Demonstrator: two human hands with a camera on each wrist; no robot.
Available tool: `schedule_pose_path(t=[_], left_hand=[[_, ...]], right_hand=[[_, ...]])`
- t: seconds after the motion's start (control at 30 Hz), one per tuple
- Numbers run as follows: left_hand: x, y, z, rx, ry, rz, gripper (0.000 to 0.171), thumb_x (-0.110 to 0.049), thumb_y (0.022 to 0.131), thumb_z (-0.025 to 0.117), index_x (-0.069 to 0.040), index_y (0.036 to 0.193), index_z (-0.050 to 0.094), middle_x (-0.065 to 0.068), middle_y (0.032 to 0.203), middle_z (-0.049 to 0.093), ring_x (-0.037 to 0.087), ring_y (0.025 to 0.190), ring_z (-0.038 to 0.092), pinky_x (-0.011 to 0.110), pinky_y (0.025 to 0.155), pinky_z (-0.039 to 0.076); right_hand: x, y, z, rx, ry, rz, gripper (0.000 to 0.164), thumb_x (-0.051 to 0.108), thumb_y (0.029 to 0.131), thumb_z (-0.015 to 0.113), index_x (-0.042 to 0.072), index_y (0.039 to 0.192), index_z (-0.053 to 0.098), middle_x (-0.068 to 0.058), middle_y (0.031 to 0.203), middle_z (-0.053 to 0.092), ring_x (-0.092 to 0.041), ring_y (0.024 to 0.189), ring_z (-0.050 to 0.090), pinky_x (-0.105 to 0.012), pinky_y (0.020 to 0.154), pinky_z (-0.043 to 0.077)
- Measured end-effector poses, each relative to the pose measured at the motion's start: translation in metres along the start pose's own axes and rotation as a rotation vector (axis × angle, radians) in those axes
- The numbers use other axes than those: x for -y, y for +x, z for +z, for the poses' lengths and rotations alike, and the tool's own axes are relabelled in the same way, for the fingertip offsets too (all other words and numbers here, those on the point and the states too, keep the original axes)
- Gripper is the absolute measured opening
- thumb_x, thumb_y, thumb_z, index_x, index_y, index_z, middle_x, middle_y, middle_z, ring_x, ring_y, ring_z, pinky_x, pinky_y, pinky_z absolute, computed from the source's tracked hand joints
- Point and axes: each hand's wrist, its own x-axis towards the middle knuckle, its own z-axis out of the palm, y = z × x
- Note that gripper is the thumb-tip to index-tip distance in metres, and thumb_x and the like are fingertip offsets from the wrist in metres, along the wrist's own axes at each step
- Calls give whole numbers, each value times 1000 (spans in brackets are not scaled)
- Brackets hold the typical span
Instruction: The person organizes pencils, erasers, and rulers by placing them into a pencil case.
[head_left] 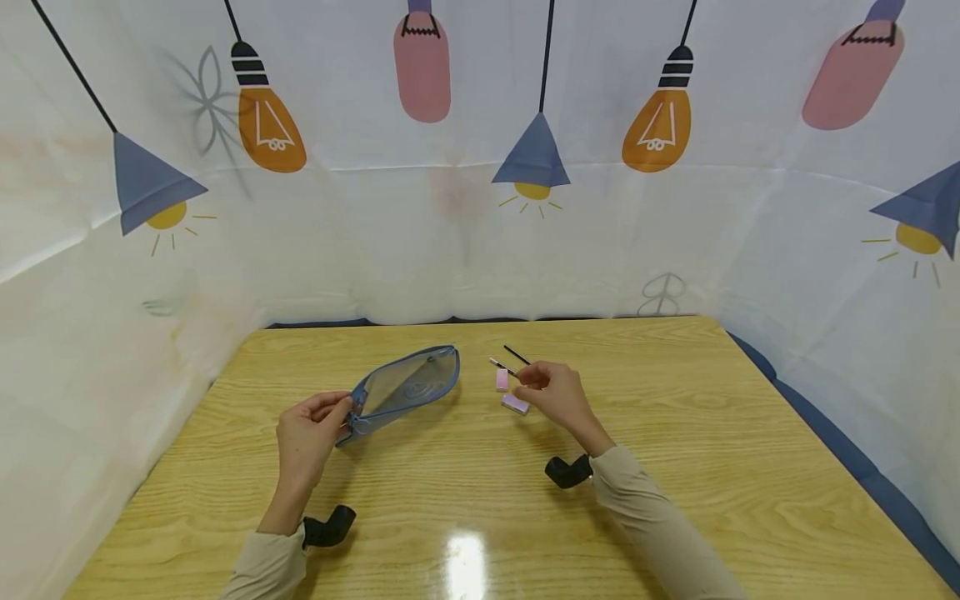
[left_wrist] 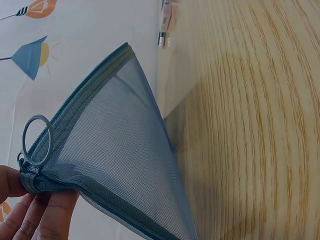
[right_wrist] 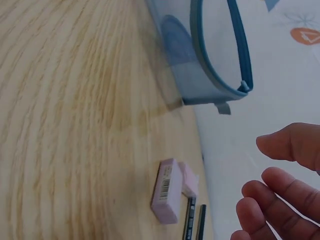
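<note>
My left hand (head_left: 306, 435) pinches the zip corner of a blue mesh zipper pouch (head_left: 408, 385), holding it tilted above the table. Its ring-shaped zip pull (left_wrist: 38, 140) hangs beside the thumb, and in the right wrist view the unzipped mouth gapes. To the right, my right hand (head_left: 558, 395) hovers with thumb and fingers apart and nothing between them. Just left of its fingertips lie two pink erasers, a nearer one (head_left: 515, 404) with a barcode label and a farther one (head_left: 502, 380). Two slim dark sticks like pencils (head_left: 517, 355) (head_left: 502, 367) lie behind them, partly hidden by the hand.
A wood-grain table (head_left: 450, 475) stretches under both hands. White cloth printed with lamps and bulbs (head_left: 465, 225) hangs along its back and sides. Black wrist-worn camera pieces (head_left: 330, 527) sit by each sleeve cuff, low over the tabletop.
</note>
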Motion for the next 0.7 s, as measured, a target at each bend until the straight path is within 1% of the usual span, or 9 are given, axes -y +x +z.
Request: schedule_pose_path(t=[0.3, 0.5, 0.7], left_hand=[[0, 1, 1, 5, -4, -3, 22, -11, 92, 68, 7, 104, 70, 17, 90, 71, 7, 70, 67, 26, 62, 57], [1, 1, 1, 7, -8, -5, 22, -11, 92, 68, 8, 104, 70, 16, 89, 71, 7, 70, 67, 26, 63, 57], [2, 1, 1, 6, -7, -5, 22, -11, 92, 68, 7, 104, 70, 15, 89, 71, 7, 70, 67, 25, 62, 57]], right_hand=[[-7, -4, 0, 71, -13, 120, 26, 11, 80, 79, 0, 101, 69, -3, 91, 68, -18, 82, 63, -32, 70, 53], [-13, -3, 1, 89, -52, 153, 27, 12, 77, 80, 0, 99, 69, -1, 88, 66, -16, 80, 61, -32, 70, 51], [-18, -3, 5, 79, -83, 164, 26, 11, 75, 81, 1, 96, 69, -2, 85, 66, -17, 79, 60, -32, 70, 50]])
